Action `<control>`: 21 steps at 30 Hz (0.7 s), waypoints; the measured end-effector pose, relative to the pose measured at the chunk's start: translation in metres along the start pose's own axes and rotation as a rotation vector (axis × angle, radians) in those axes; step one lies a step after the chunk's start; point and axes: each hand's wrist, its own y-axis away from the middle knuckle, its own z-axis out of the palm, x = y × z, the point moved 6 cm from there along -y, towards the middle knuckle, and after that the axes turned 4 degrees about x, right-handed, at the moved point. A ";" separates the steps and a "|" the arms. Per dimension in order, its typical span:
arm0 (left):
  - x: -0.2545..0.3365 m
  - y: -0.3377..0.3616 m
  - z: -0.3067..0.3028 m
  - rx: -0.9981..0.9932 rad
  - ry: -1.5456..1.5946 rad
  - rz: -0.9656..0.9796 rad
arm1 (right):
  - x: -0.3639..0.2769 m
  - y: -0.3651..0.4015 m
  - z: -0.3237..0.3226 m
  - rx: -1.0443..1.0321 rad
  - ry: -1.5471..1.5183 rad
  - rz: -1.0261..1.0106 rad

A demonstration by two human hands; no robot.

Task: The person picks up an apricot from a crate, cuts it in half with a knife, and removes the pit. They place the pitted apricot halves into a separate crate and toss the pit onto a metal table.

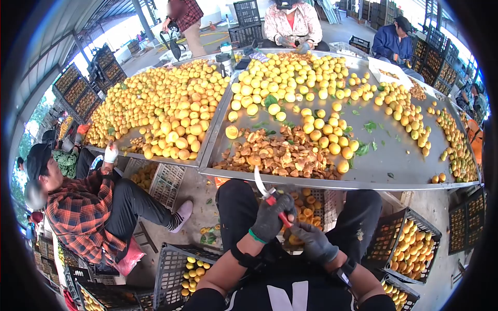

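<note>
My left hand (pixel 273 216), in a dark grey glove, is closed around the red handle of a curved knife (pixel 261 182). Its pale blade points up and away, toward the table edge. Close beside it, lower and to the right, my right hand (pixel 315 244) is also gloved, with its fingers curled around a yellow-orange fruit (pixel 294 239). Only part of that fruit shows. Beneath both hands, between my knees, a crate (pixel 332 205) holds orange fruit pieces. Just past the blade, a heap of brownish-orange cut pieces (pixel 275 153) lies on the metal table (pixel 394 173).
Whole yellow fruit (pixel 171 103) is piled across the tabletop. Black crates of fruit stand at my left (pixel 167 269) and right (pixel 397 243). A person in a plaid shirt (pixel 85 217) sits at left; others sit across the table. A metal cup (pixel 225 65) stands on the far side.
</note>
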 end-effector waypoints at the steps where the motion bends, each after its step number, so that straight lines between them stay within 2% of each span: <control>1: 0.001 -0.002 -0.007 0.120 0.119 0.043 | -0.005 0.001 -0.004 0.086 0.009 -0.105; 2: 0.001 -0.003 -0.007 0.121 0.118 0.032 | -0.004 0.000 -0.006 0.092 0.002 -0.101; 4: 0.007 -0.006 -0.006 0.122 0.330 0.069 | -0.017 -0.004 -0.013 0.177 0.387 -0.333; 5: 0.004 -0.009 -0.009 0.125 0.281 0.062 | -0.017 -0.002 -0.014 0.184 0.382 -0.328; 8: 0.010 -0.012 -0.008 0.053 0.257 0.097 | -0.005 0.004 0.000 -0.188 -0.305 -0.034; 10: 0.018 -0.011 -0.004 0.059 0.248 0.065 | -0.003 0.008 -0.002 -0.164 -0.288 -0.023; 12: 0.019 -0.010 -0.003 -0.094 0.340 0.067 | -0.002 0.007 -0.007 -0.142 -0.265 -0.039; 14: 0.018 -0.006 -0.003 -0.080 0.335 0.057 | 0.000 0.011 -0.008 -0.158 -0.287 -0.015; 16: 0.019 -0.002 0.001 -0.152 0.271 0.080 | -0.003 0.013 -0.002 -0.205 -0.220 -0.103; 21: 0.009 0.003 0.005 -0.120 0.287 0.073 | -0.002 0.014 0.001 -0.164 -0.289 -0.067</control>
